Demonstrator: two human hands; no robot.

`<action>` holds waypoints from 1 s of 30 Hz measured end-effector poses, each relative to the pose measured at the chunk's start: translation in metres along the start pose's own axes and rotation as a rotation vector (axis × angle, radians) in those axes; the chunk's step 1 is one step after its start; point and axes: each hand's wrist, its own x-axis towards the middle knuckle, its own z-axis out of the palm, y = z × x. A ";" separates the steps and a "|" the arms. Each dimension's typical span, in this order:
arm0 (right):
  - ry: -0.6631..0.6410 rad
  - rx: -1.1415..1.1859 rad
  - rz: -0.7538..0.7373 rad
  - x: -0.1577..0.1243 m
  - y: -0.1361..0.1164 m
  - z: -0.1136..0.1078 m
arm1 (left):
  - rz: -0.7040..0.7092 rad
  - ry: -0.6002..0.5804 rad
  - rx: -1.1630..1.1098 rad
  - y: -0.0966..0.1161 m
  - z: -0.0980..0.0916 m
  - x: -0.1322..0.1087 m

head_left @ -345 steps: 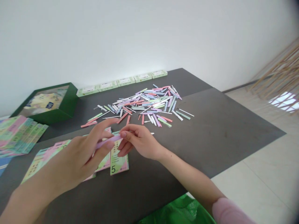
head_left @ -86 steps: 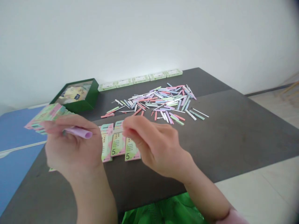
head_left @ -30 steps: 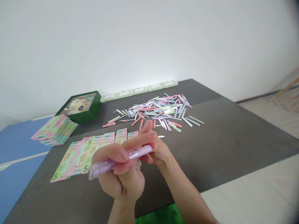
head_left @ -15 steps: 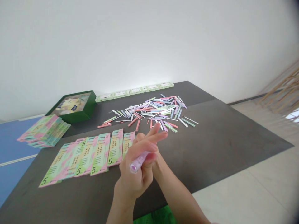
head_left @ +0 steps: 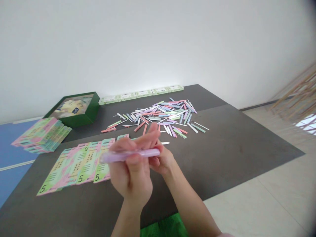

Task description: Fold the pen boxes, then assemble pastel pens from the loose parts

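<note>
A lavender pen [head_left: 128,155] lies crosswise in my left hand [head_left: 133,177], between the thumb and the fingers. Its left end looks clear and is blurred. My right hand [head_left: 161,161] is just behind, with curled fingers near the pen's right end. My left hand covers much of it, so what it grips is hidden. A slim white piece [head_left: 165,143] shows past the fingers; whether it is held or lies on the table I cannot tell. Beyond my hands spreads a heap of pastel and white pens [head_left: 160,113] with thin sticks among them.
Printed booklets or packets [head_left: 66,164] marked 5 overlap in a row at left. A stack of similar packets [head_left: 41,135] stands behind them, by a green box [head_left: 84,118] with packaged contents. Several pale green boxes [head_left: 143,93] line the wall on the dark table [head_left: 222,144].
The lavender pen has turned from pointing toward me to lying sideways, its clear end now at left. My left hand has shifted left and opened slightly; more of my right hand shows.
</note>
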 end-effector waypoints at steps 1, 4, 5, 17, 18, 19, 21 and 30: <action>-0.005 0.011 -0.026 -0.003 -0.007 0.004 | -0.053 0.076 -0.090 0.003 0.002 0.004; 0.017 0.017 -0.161 -0.011 -0.028 0.019 | -0.228 0.216 -0.264 0.014 0.003 0.017; 0.030 0.013 -0.197 -0.014 -0.033 0.025 | -0.285 0.258 -0.300 0.017 0.003 0.021; 0.249 -0.499 -0.414 -0.035 -0.042 0.041 | -0.661 0.391 -0.479 0.023 0.005 0.028; 0.259 -0.542 -0.409 -0.035 -0.042 0.040 | -0.648 0.425 -0.463 0.021 0.006 0.029; 0.276 -0.583 -0.392 -0.035 -0.042 0.039 | -0.638 0.461 -0.442 0.019 0.006 0.030; 0.335 -0.682 -0.357 -0.034 -0.039 0.037 | -0.646 0.505 -0.393 0.015 0.005 0.030; 0.444 -1.121 -0.572 -0.035 -0.032 0.023 | -0.678 0.430 -0.270 0.007 -0.012 0.037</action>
